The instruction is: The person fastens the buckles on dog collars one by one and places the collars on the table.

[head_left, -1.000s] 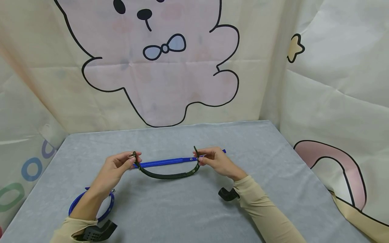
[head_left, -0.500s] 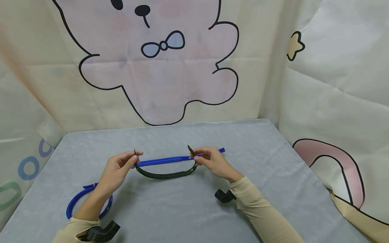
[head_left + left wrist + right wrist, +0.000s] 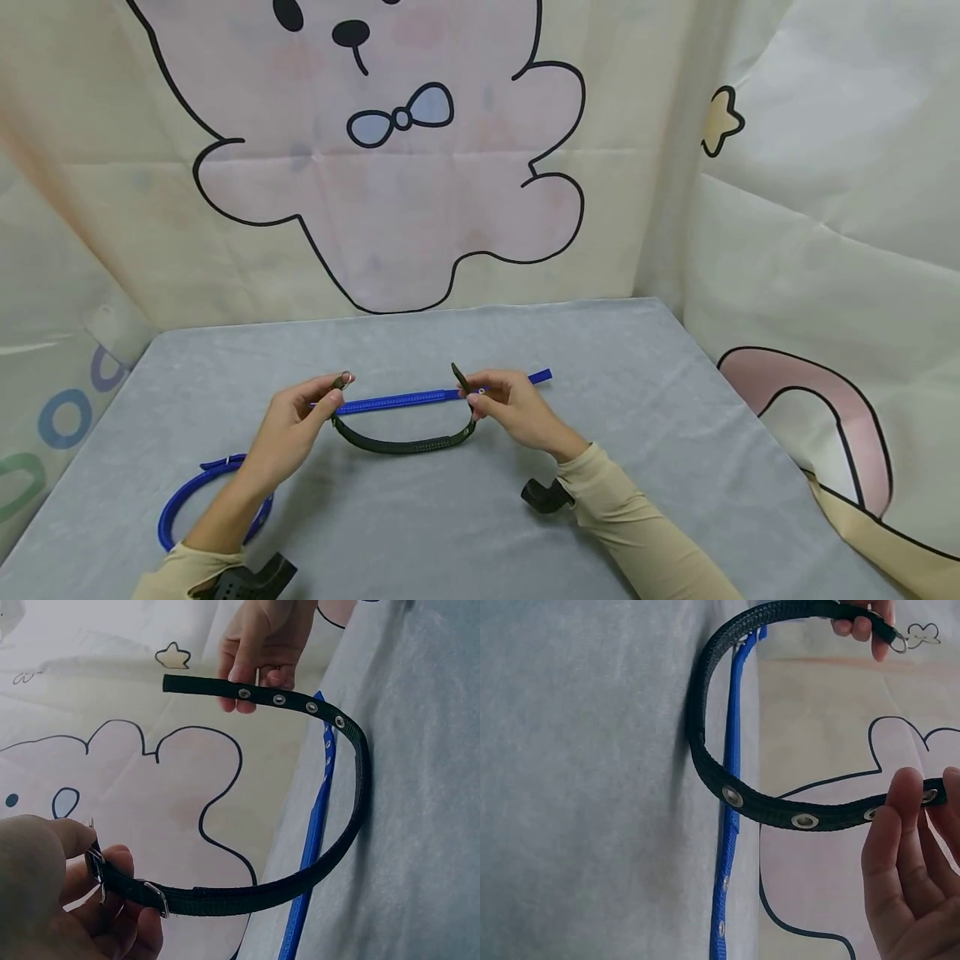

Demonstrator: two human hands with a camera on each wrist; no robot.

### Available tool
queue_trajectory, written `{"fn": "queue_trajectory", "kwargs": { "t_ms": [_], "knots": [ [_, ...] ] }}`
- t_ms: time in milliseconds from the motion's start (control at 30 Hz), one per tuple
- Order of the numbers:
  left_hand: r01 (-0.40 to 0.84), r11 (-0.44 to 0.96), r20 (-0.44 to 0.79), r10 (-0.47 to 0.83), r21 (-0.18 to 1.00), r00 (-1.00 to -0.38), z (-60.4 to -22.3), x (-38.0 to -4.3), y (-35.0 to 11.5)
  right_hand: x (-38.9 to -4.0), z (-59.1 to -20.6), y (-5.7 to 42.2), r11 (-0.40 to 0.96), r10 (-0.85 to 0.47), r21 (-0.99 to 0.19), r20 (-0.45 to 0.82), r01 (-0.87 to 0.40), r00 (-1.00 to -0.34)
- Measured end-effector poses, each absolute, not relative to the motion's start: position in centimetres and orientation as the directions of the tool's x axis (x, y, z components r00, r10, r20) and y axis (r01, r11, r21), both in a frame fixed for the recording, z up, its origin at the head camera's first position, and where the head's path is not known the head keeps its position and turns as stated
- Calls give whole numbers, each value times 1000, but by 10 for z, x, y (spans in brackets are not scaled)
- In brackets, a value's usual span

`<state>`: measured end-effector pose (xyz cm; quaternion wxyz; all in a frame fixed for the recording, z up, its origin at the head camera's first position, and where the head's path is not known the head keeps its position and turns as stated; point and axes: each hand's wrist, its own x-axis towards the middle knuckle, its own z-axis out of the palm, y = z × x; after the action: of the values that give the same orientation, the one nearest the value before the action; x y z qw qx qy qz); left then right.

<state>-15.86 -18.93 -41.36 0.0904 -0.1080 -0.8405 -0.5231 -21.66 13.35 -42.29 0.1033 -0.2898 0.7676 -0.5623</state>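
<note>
A dark green pet collar [image 3: 405, 447] hangs in a downward curve between my two hands. My left hand [image 3: 296, 425] pinches its buckle end, where the metal buckle [image 3: 96, 862] and a D-ring [image 3: 155, 897] show in the left wrist view. At the other end my right hand [image 3: 521, 408] pinches the strap among its metal eyelets [image 3: 805, 821], and the tip sticks up past the fingers. Behind the green collar, a blue collar [image 3: 397, 402] lies stretched out across the table, partly covered by both hands in the head view.
Under my left forearm a second blue collar [image 3: 171, 508] lies fastened in a loop on the grey cloth-covered table [image 3: 420, 533]. Printed curtains [image 3: 630, 200] stand behind the table and along its sides. Each wrist carries a black camera mount [image 3: 546, 497].
My right hand has moved left toward my left hand, and the green collar sags deeper. The buckle end has turned in my left fingers. The blue collars stay where they lie.
</note>
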Motion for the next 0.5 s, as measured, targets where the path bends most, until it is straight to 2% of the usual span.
{"fn": "queue_trajectory", "kwargs": {
  "t_ms": [300, 500],
  "knots": [
    [329, 436, 317, 102, 838, -943, -416, -159, -186, -219, -428, 134, 312, -551, -894, 106, -322, -828],
    [342, 434, 316, 132, 833, -939, -416, -158, -185, -218, -433, 130, 454, -530, -813, 82, -364, -844]
  ]
}}
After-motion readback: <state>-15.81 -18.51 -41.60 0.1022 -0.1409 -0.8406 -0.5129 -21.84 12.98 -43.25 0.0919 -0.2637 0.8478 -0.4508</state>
